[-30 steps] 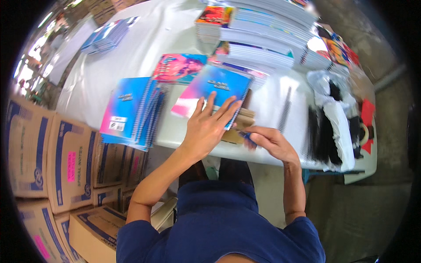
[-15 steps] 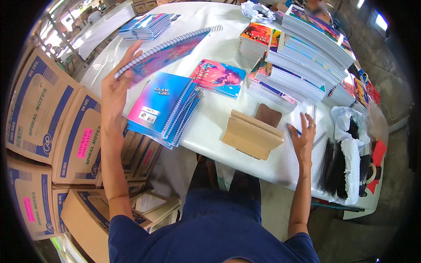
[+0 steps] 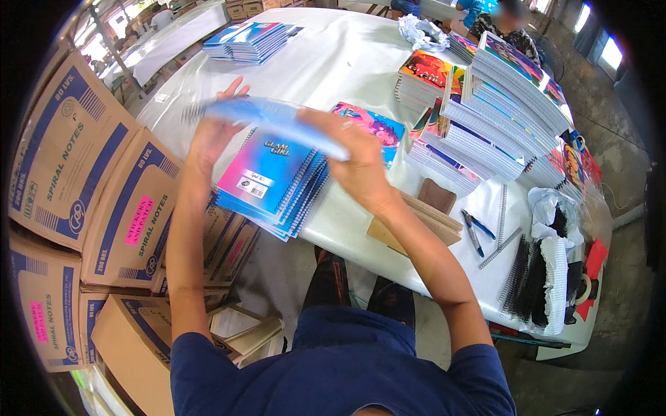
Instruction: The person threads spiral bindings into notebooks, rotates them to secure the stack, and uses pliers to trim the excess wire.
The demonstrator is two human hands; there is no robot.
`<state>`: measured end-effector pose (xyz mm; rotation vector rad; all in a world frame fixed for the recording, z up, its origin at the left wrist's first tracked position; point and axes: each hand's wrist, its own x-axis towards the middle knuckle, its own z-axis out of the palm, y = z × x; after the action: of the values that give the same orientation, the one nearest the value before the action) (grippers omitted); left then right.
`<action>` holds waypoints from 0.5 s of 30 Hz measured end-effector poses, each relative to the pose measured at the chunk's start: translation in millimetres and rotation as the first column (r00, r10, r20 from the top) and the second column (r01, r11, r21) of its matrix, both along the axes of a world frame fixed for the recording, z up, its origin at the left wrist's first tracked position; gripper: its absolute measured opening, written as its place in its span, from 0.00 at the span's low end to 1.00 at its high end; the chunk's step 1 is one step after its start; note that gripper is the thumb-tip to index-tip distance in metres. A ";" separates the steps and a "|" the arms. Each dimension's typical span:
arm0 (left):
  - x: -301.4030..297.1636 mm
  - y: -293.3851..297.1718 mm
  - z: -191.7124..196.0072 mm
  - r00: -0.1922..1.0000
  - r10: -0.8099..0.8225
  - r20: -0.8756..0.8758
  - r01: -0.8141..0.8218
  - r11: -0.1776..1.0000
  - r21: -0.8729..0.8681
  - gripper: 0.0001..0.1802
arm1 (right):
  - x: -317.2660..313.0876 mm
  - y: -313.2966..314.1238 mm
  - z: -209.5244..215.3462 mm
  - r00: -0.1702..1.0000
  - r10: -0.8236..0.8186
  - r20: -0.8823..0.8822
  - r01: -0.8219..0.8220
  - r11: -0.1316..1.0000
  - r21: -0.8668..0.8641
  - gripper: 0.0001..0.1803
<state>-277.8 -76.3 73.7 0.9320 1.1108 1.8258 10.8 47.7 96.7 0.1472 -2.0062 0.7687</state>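
We hold a blurred notebook aloft over the spiral notebook stack, probably so it clears the pile. Our left hand is half open, loosely pinching one end with its fingers spread; our right hand curls around the other. On the table, the pliers lie beside loose coils, seemingly for easy reach. The stack's top cover bears metallic lettering and a white barcode sticker; pink labels mark the cartons.
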 end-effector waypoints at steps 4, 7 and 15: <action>-16.3 -45.8 -20.0 0.735 -0.272 -0.620 -0.154 0.824 -0.545 0.43 | -20.5 23.3 -26.9 0.874 0.269 0.406 -0.354 0.923 0.150 0.24; 8.7 -38.2 -32.2 0.774 -0.269 -0.574 -0.090 0.849 -0.520 0.39 | -43.5 116.8 -31.4 0.733 -0.137 0.666 0.093 0.991 0.101 0.21; 19.0 -35.1 -38.5 0.588 -0.196 -0.785 -0.265 0.870 -0.416 0.39 | -84.0 267.1 -125.9 0.112 -0.503 0.857 0.170 0.859 0.483 0.43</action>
<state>-258.9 -111.4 35.2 1.4714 2.0588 0.9552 -73.2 314.8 -29.2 -0.9322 -3.2074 0.1684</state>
